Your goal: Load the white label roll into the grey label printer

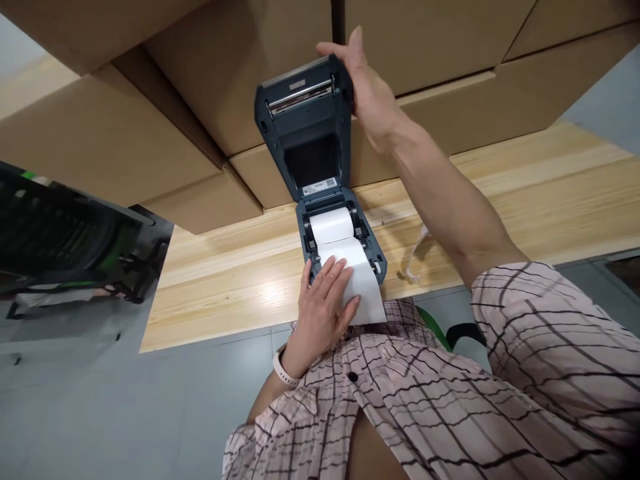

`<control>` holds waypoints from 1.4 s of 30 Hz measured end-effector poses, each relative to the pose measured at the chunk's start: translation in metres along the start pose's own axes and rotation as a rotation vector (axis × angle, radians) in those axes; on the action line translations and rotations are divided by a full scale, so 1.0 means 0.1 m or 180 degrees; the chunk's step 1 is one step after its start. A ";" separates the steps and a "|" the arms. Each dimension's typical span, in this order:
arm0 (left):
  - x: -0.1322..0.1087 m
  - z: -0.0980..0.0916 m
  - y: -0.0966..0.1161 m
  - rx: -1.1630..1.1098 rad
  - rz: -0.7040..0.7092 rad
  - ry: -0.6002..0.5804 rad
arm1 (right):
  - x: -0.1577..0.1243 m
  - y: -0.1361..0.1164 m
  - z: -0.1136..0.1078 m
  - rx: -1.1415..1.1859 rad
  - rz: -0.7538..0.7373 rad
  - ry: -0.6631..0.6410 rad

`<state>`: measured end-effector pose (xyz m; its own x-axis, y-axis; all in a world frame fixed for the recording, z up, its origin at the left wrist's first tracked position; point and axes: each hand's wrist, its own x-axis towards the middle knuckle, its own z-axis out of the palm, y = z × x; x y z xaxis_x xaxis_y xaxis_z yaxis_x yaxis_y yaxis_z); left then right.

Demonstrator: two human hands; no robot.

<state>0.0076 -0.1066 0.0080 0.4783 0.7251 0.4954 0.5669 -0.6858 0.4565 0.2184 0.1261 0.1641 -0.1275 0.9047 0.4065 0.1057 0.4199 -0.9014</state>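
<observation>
A dark blue-grey label printer (379, 257) stands on the wooden table with its lid (273, 133) raised upright. My right hand (367, 93) holds the lid at its upper right edge; some of its fingers are hidden behind it. Inside the base sits a white label roll (331, 225), its strip (367, 297) drawn out over the printer's front toward my body. My left hand (327, 293) lies flat on that strip near the front edge, fingers stretched out and pointing toward the roll.
Large cardboard boxes (195, 127) stand behind the printer along the wooden table (225, 280). A thin white scrap of strip (414, 257) lies right of the printer, below my right forearm. A dark chair-like object (55, 233) is at the left, over the grey floor (125, 407).
</observation>
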 end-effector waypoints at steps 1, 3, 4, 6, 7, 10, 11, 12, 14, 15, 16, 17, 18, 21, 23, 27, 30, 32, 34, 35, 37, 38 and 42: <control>0.02 -0.01 -0.01 0.0019 0.0009 -0.0009 | -0.05 -0.03 0.02 -0.0036 -0.0050 0.0059; 0.06 -0.03 -0.04 0.0025 0.0030 -0.0002 | -0.20 -0.07 0.04 -0.0112 -0.0206 0.0137; 0.07 -0.03 -0.04 0.0016 0.0041 0.0012 | -0.28 -0.09 0.03 -0.0162 -0.0341 0.0142; 0.08 -0.04 -0.05 -0.0040 0.0081 0.0082 | -0.47 -0.10 0.02 -0.0305 -0.0601 0.0102; 0.07 -0.04 -0.04 -0.0100 0.0092 0.0182 | -0.58 -0.10 0.01 -0.0341 -0.0725 0.0097; -0.01 -0.02 -0.02 -0.0320 0.0037 0.1155 | -1.00 -0.01 0.00 -0.0166 -0.1069 0.0060; -0.04 -0.02 -0.01 -0.0346 0.0026 0.1704 | -1.17 0.04 0.01 -0.0093 -0.1193 0.0049; -0.06 -0.01 -0.01 -0.0361 -0.0013 0.2230 | -1.36 0.11 0.03 -0.0062 -0.1332 0.0037; -0.07 0.01 -0.02 -0.0496 -0.0283 0.2781 | -1.75 0.27 0.10 -0.0255 -0.1408 -0.0020; -0.06 0.01 -0.02 -0.0689 -0.0568 0.2726 | -1.94 0.35 0.14 -0.0350 -0.1358 0.0005; -0.03 0.02 -0.03 -0.0976 -0.0942 0.2500 | -2.10 0.43 0.19 -0.0356 -0.1197 0.0065; 0.00 0.03 -0.04 -0.1324 -0.1321 0.2191 | -2.23 0.51 0.24 -0.0251 -0.0994 0.0182; 0.03 0.04 -0.04 -0.1692 -0.1662 0.1882 | -2.34 0.58 0.29 -0.0070 -0.0751 0.0335; 0.10 0.09 -0.05 -0.2593 -0.2263 0.1315 | -2.49 0.75 0.38 0.0532 0.0028 0.0659; 0.11 0.13 -0.04 -0.2813 -0.2373 0.1267 | -2.50 0.81 0.39 0.0793 0.0468 0.0541; 0.07 0.18 -0.05 -0.2799 -0.2285 0.1274 | -2.51 0.86 0.36 0.1044 0.0900 0.0177; 0.05 0.21 -0.06 -0.2702 -0.2110 0.1262 | -2.54 0.86 0.36 0.1003 0.0921 0.0163; 0.06 0.23 -0.08 -0.2546 -0.1970 0.1336 | -2.56 0.86 0.37 0.0960 0.0876 0.0195; 0.06 0.24 -0.10 -0.2403 -0.1865 0.1378 | -2.56 0.87 0.38 0.0921 0.0813 0.0209; 0.05 0.24 -0.12 -0.2367 -0.1830 0.1362 | -2.55 0.88 0.38 0.0895 0.0790 0.0199; -0.01 0.24 -0.15 -0.2398 -0.1794 0.1247 | -2.56 0.91 0.38 0.0827 0.0758 0.0179; -0.07 0.25 -0.15 -0.2443 -0.1795 0.1194 | -2.57 0.93 0.38 0.0785 0.0730 0.0187; -0.36 0.33 -0.09 -0.2670 -0.1738 0.1111 | -2.71 1.01 0.38 0.0452 0.0541 0.0175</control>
<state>0.0079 -0.1240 -0.0385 0.0039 0.9812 0.1932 -0.0613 -0.1926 0.9794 0.2265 -0.0789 -0.0430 -0.0654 0.9658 0.2511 -0.0194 0.2503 -0.9680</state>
